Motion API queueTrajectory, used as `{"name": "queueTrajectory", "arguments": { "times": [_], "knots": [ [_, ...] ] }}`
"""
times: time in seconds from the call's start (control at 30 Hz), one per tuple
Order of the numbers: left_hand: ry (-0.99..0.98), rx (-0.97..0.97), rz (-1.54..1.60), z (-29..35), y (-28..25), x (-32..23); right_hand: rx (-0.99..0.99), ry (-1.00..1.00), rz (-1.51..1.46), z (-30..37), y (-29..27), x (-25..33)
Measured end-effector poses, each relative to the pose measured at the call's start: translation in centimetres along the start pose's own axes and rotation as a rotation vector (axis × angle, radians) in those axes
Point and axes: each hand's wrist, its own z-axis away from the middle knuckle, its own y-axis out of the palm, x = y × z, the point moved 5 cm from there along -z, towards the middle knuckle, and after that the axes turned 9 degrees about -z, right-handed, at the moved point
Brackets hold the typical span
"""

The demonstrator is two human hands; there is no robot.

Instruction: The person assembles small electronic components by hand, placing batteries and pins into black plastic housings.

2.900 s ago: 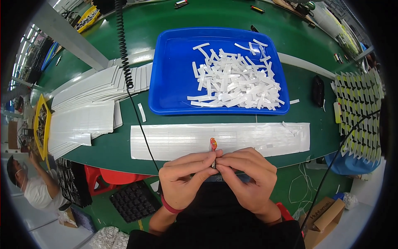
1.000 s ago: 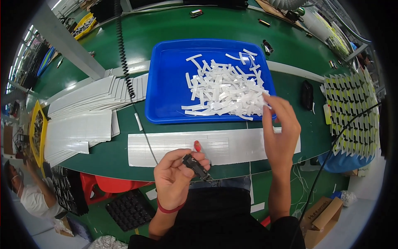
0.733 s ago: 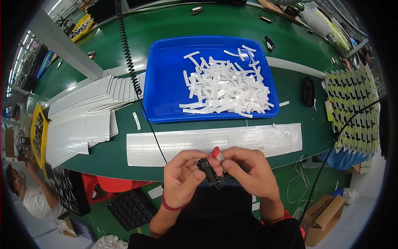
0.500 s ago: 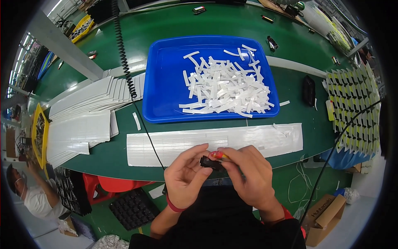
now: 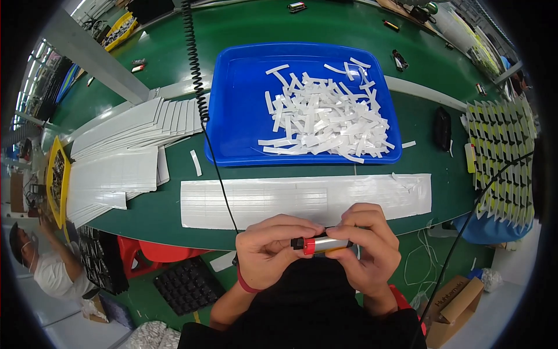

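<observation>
In front of my body, both hands hold one small part, a silver cylindrical cell (image 5: 330, 245) with a red band and a black end piece (image 5: 297, 243). My left hand (image 5: 263, 251) pinches the black end between thumb and fingers. Round the silver end, the fingers and thumb of my right hand (image 5: 372, 247) are closed. Just beyond my hands lies a white sheet (image 5: 250, 202) scored into strips, with a few loose bits at its right end. Farther off stands a blue tray (image 5: 241, 96) holding a heap of white strips (image 5: 328, 116).
Stacked white sheets (image 5: 116, 174) lie at left, near a yellow bin (image 5: 57, 218). A coiled black cable (image 5: 195, 64) hangs over the table. To the right are a black case (image 5: 443, 129) and a yellow-green rack (image 5: 500, 157). A co-worker (image 5: 55, 262) sits at far left.
The part in my hands has turned, so its silver side and red band now show lengthwise. My right hand has shifted slightly right. The view has moved a little.
</observation>
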Motion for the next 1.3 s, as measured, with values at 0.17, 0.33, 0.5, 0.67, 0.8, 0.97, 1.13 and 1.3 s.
{"name": "queueTrajectory", "arguments": {
  "times": [0.17,0.33,0.5,0.67,0.8,0.97,1.13,1.3],
  "knots": [
    [0.011,0.009,-0.044,-0.3,0.0,-0.1,-0.049,0.022,-0.085,0.0,0.4,-0.3],
    [-0.015,0.027,-0.122,-0.4,-0.2,-0.5,0.026,0.042,-0.068,-0.1,0.5,-0.2],
    [-0.026,0.009,-0.163,-0.5,-0.2,-0.5,0.029,0.068,-0.053,-0.1,0.7,-0.4],
    [-0.031,-0.003,-0.196,-0.5,-0.3,-0.4,0.017,0.057,-0.056,0.0,0.7,-0.5],
    [-0.07,-0.003,-0.228,-0.7,-0.5,-0.3,0.025,0.063,-0.039,0.0,0.8,-0.6],
    [-0.129,0.038,-0.186,-1.0,-0.4,-0.3,0.01,0.025,-0.054,0.3,0.8,-0.8],
    [-0.077,0.05,-0.099,-0.8,-0.4,0.3,-0.015,0.0,-0.093,0.5,0.7,-1.0],
    [-0.027,0.079,-0.113,-0.8,-0.4,0.5,0.018,0.089,-0.127,0.6,0.2,-1.0]
  ]
}}
